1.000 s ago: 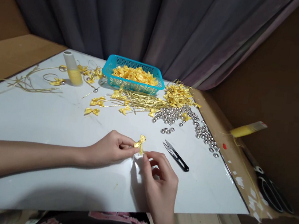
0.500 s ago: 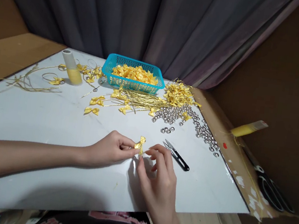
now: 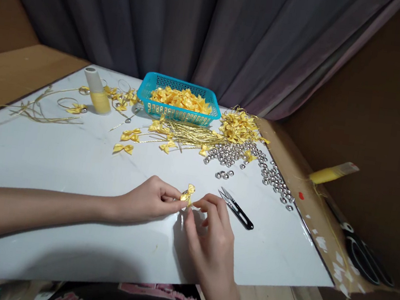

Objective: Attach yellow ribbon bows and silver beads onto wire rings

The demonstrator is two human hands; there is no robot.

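Note:
A small yellow ribbon bow [image 3: 187,192] is pinched between the thumb and fingers of my left hand [image 3: 159,196], just above the white tabletop. At the bow's lower end, the thumb and index fingertips of my right hand [image 3: 213,230] close in on its tail. The other right fingers are loosely curled. Black-handled thread snips [image 3: 238,209] lie just right of my right hand, blades pointing up and left. Something dark shows at the bow's middle, too small to make out.
Behind stands a blue basket [image 3: 177,112] of yellow bows. Before it lie gold cords [image 3: 191,134], loose bows [image 3: 123,149] and silver beads [image 3: 229,153]. A yellow thread spool [image 3: 99,100] stands at left. Large scissors [image 3: 363,250] hang over the right edge beside another spool [image 3: 333,173].
My right thumb and index fingertip have come closer together at the bow's tail, and the right hand has shifted slightly left. My left hand keeps its pinch.

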